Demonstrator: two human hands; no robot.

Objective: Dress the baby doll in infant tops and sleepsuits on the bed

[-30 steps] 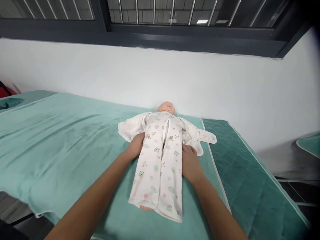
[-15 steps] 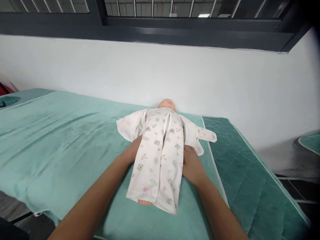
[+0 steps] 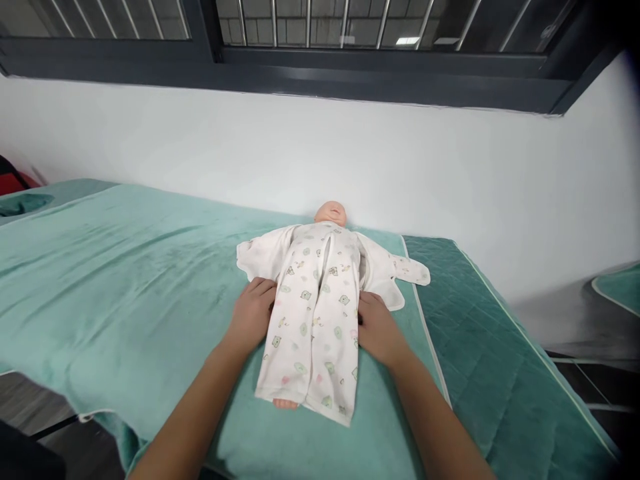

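A baby doll (image 3: 331, 213) lies on its back, its head toward the wall. A white baby gown (image 3: 313, 333) printed with small animals and leaves covers its body down to the feet. Both sleeves are spread out sideways; part of a foot (image 3: 285, 404) shows below the hem. My left hand (image 3: 253, 312) is closed at the gown's left side edge, fingers curled against the cloth. On the opposite edge, my right hand (image 3: 380, 327) is closed too, its fingertips partly hidden by the cloth.
A light green cover (image 3: 135, 280) lies under the doll, over a darker quilted mat (image 3: 480, 333) on the right. Behind stands a white wall (image 3: 320, 153), below a dark window frame (image 3: 380, 80) with metal bars. A red item (image 3: 13, 183) is at the far left.
My left hand has come out from beneath the gown's left side and now shows at its edge. My right hand stays by the right edge. The view has shifted slightly.
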